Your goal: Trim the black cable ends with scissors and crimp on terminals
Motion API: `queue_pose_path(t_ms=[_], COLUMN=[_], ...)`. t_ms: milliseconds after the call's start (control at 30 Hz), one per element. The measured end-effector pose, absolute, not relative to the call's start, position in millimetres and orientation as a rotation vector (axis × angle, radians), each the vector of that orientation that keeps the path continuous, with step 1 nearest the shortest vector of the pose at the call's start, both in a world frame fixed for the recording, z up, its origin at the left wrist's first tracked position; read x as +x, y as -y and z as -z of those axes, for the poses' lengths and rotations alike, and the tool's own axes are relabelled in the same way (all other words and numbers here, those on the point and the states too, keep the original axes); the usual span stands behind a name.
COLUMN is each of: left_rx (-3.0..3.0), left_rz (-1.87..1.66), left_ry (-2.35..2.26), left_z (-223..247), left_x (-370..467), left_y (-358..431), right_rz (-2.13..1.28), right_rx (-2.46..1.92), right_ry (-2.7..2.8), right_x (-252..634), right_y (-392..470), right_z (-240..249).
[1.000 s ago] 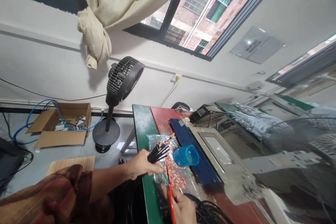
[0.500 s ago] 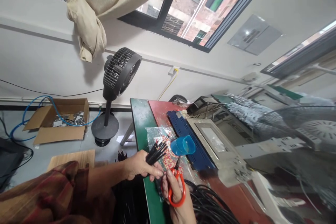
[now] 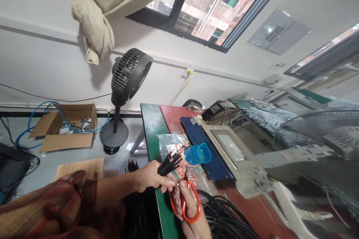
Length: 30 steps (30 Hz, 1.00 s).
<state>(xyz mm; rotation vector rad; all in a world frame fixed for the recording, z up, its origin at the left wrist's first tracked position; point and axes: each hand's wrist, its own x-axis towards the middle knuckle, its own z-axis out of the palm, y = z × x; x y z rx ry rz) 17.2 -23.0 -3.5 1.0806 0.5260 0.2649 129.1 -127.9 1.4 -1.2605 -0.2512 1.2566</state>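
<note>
My left hand (image 3: 154, 177) is closed around a bundle of black cables (image 3: 170, 163) whose ends point up to the right; its thumb and a finger pinch near my right hand. My right hand (image 3: 190, 201) has its fingers in the handles of orange-handled scissors (image 3: 198, 203), blades upward. The fingertips of both hands meet, and what lies between them is too small to tell. Just above, a blue cup (image 3: 198, 154) lies near many small red and yellow bits (image 3: 187, 173) on a clear plastic bag (image 3: 166, 142).
Coiled black cables (image 3: 224, 218) lie right of my right hand. A dark blue tray (image 3: 209, 149) and a beige machine (image 3: 232, 149) stand behind on the green and red table (image 3: 150, 119). A black fan (image 3: 130, 74) and a cardboard box (image 3: 67, 142) are on the floor.
The scissors have turned and opened their handles wider in my right hand. My left hand still holds the cables. The view has shifted slightly.
</note>
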Motion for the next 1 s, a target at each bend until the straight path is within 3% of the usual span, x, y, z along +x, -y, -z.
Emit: queue_pose_path(t_ms=[1000], left_rx=[1.04], left_rz=[-0.227], left_ry=[-0.421], left_z=[8.5], left_x=[18.9], left_y=[25.3], right_rz=[-1.271], right_rx=[-1.166], right_ry=[0.244], right_x=[128.4], right_y=[133.4], right_z=[2.1])
